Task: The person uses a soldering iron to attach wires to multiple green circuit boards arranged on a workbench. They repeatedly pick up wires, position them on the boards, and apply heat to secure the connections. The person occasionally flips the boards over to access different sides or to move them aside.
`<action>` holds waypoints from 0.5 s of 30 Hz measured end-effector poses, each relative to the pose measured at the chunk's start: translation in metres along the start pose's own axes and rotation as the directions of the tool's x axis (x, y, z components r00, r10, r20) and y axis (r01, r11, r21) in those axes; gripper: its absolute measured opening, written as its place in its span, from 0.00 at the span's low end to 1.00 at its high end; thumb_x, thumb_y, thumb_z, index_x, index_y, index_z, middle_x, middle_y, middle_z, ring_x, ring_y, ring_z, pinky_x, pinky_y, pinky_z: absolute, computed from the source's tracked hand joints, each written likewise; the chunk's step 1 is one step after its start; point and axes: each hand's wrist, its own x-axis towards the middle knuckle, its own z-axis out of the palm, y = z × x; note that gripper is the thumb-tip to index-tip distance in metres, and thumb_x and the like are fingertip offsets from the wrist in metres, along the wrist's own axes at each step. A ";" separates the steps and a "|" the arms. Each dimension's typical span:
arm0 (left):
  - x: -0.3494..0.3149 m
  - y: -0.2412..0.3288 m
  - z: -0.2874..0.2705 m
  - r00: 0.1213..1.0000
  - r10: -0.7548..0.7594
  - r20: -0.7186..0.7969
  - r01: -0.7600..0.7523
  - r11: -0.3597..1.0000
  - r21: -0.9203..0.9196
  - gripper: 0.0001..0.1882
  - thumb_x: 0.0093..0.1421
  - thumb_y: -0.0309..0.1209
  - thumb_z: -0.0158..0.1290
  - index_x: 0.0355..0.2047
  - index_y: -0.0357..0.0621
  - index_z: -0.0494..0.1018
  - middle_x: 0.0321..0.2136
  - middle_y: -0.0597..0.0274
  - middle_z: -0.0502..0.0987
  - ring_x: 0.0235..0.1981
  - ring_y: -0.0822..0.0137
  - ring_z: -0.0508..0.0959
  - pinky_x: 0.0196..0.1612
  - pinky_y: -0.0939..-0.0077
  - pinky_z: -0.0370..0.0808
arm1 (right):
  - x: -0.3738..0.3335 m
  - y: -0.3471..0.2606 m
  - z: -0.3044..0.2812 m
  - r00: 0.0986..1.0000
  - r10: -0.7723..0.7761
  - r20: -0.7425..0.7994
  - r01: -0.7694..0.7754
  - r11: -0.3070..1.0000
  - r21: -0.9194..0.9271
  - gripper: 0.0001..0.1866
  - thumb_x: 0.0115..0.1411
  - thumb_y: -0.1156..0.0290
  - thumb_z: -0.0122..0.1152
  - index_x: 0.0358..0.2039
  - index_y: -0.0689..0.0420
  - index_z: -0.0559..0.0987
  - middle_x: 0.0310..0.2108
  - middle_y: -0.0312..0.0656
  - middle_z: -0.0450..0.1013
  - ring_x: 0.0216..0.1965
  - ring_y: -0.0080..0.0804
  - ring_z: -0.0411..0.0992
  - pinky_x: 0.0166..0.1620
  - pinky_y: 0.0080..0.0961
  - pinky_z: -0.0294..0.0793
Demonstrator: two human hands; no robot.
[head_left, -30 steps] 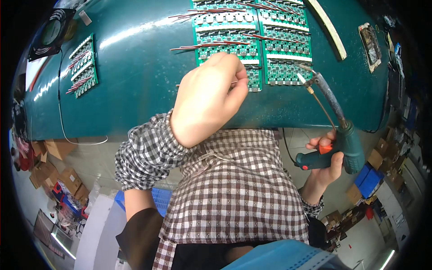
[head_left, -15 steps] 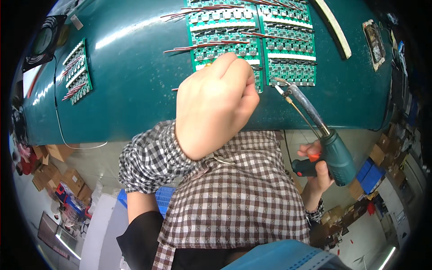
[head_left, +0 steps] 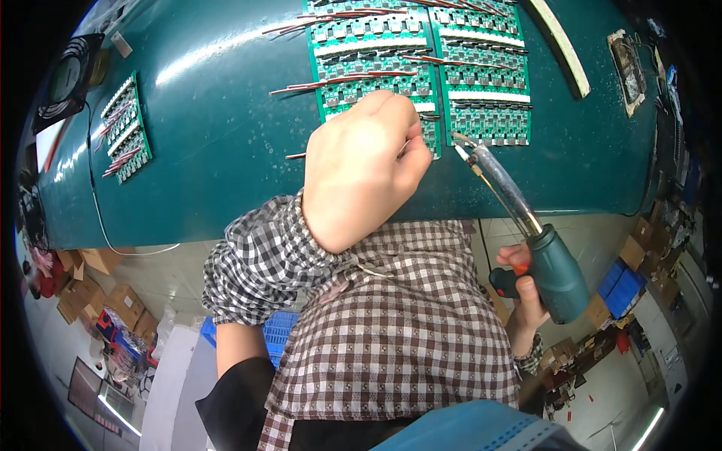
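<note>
Head view: you appear to be at a soldering step; the next move likely calls for keeping both hands steady. Your left hand (head_left: 365, 173) curls closed over the near end of a green rectangular circuit-board panel (head_left: 416, 92); whether it pinches anything is hidden. Thin red-and-white wires (head_left: 346, 78) lie just beyond it. To its right, your right hand (head_left: 529, 304) grips a dark-green plastic soldering gun (head_left: 558, 274), its bent metal tip (head_left: 465, 141) near the left.
</note>
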 end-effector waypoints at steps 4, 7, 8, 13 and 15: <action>0.000 0.000 0.002 1.000 0.009 -0.017 -0.009 1.000 0.017 0.06 0.48 0.20 0.58 0.25 0.42 0.72 0.22 0.62 0.72 0.19 0.67 0.72 0.23 0.74 0.70 | -0.002 -0.002 -0.002 1.000 -0.014 0.015 0.016 0.983 -0.183 0.29 0.50 0.59 0.78 0.43 0.69 0.77 0.37 0.47 0.77 0.37 0.37 0.80 0.45 0.33 0.82; 0.001 0.001 0.000 1.000 0.000 0.016 0.000 1.000 -0.012 0.06 0.48 0.20 0.58 0.25 0.42 0.72 0.21 0.62 0.71 0.19 0.67 0.71 0.23 0.74 0.70 | -0.002 -0.003 0.001 1.000 -0.008 -0.004 0.007 0.978 -0.206 0.29 0.49 0.59 0.79 0.42 0.68 0.78 0.36 0.46 0.77 0.37 0.35 0.80 0.44 0.31 0.82; 0.002 0.000 -0.002 1.000 -0.007 0.028 0.008 1.000 -0.026 0.06 0.48 0.20 0.58 0.25 0.42 0.72 0.21 0.63 0.71 0.19 0.68 0.71 0.23 0.74 0.70 | -0.002 -0.004 0.002 1.000 0.003 -0.011 -0.005 0.980 -0.199 0.29 0.48 0.59 0.79 0.41 0.68 0.78 0.36 0.45 0.77 0.37 0.35 0.80 0.44 0.30 0.81; 0.006 -0.001 -0.005 0.998 0.005 0.059 -0.003 0.999 -0.037 0.06 0.48 0.20 0.57 0.24 0.42 0.72 0.20 0.63 0.70 0.18 0.67 0.70 0.23 0.74 0.69 | -0.002 0.000 0.001 0.997 -0.079 0.020 0.081 0.947 -0.311 0.24 0.48 0.60 0.79 0.38 0.64 0.81 0.35 0.43 0.77 0.34 0.32 0.78 0.38 0.26 0.77; 0.006 -0.001 -0.005 0.998 -0.001 0.064 0.004 0.999 -0.038 0.06 0.48 0.20 0.57 0.24 0.42 0.72 0.20 0.62 0.70 0.18 0.67 0.70 0.23 0.74 0.69 | 0.001 -0.001 0.002 0.991 -0.126 0.050 0.135 0.922 -0.363 0.23 0.48 0.59 0.79 0.37 0.63 0.82 0.33 0.42 0.77 0.32 0.32 0.76 0.36 0.26 0.75</action>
